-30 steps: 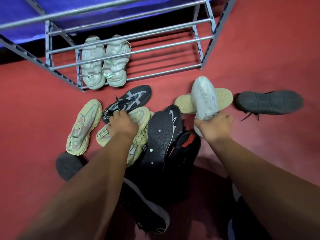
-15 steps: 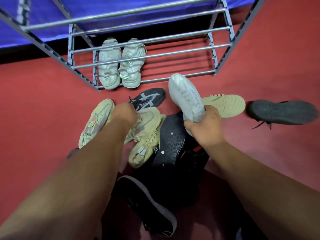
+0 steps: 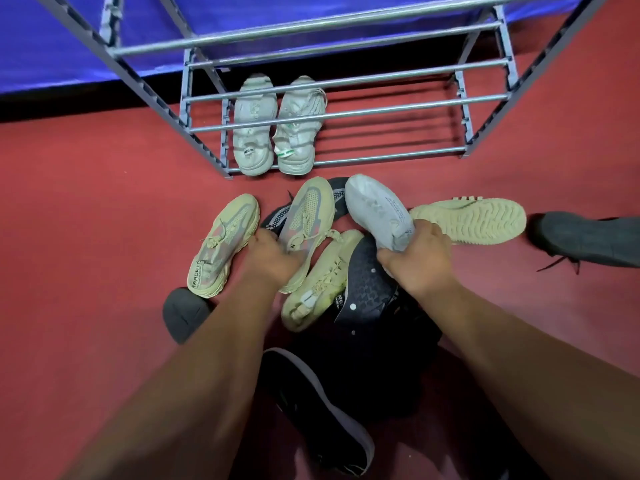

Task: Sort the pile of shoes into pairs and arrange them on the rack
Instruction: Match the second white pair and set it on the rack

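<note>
Left hand (image 3: 270, 254) grips a cream sneaker (image 3: 308, 216) by the heel, right hand (image 3: 417, 259) clasps a grey shoe (image 3: 375, 211), both held over the pile (image 3: 367, 287), likely for matching. One pale pair (image 3: 254, 147) sits on the bottom shelf of the rack (image 3: 381, 111).

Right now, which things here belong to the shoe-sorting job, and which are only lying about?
Part of the job:
- rack
- white pair already on it
- beige shoe, gripped by the left hand
- white shoe, gripped by the right hand
- beige shoes and dark shoes on the floor

Just there:
- blue sheet behind the rack
- red floor
</note>
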Available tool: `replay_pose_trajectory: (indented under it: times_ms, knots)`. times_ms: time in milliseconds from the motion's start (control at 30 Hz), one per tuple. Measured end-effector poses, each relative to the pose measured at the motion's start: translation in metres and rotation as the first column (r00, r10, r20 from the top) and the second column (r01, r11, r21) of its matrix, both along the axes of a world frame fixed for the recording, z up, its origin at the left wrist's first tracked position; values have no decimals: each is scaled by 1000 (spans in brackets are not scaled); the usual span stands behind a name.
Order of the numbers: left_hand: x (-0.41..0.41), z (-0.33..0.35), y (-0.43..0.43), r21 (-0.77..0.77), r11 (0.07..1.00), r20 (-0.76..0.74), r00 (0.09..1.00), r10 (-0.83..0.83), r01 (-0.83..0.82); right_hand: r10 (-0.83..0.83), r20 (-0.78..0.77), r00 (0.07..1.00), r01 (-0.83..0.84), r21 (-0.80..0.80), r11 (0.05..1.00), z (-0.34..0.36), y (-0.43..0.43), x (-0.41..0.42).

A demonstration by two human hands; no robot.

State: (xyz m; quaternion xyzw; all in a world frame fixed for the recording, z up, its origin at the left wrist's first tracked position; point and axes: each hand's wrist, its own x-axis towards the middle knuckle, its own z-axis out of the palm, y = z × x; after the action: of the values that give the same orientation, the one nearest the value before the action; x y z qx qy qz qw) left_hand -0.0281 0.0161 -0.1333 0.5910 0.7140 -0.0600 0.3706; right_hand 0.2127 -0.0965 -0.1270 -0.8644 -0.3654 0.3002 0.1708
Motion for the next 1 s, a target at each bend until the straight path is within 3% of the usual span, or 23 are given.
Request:
replay_pose_trajectory:
  times_ms: [167,233,367,467,533,633,733,867,967,1000]
  knots:
    - [-29,-7,-35,-141,988,18,998,-61,63,7,18,1000,-7,-19,1000,9,6,-7]
    - [-34,-9,-45,-130,989,67,996,-55,64,-20,-8,1000,20,9,1000,14,8,-15]
    - [-28,-6,-55,-22,991,204,970,135,-133,-74,-175,982,90,85,992,20,10,-34]
    - [-18,-1,-53,-61,964,328,907,263,-257,98,-237,966,-67,133,989,21,8,-39]
    - [-8,3,-51,-33,969,268,932,245,-245,196,-156,968,-178,127,976,17,3,-38]
    - [7,9,-57,-36,981,-9,981,193,-193,170,-28,985,-170,23,985,5,-12,-24]
    - [31,21,-69,-199,942,-1,961,277,-272,77,-128,989,-98,-164,982,0,-24,-14]
    - [59,35,-99,-502,864,132,991,35,36,-57,-418,907,6,-123,992,2,-16,-12]
    - [69,30,-120,-381,871,130,950,-283,312,-132,-503,854,105,-82,991,11,-4,-16]
    - [71,28,-123,-332,883,132,944,-304,331,-133,-516,846,123,-54,991,14,-1,-18]
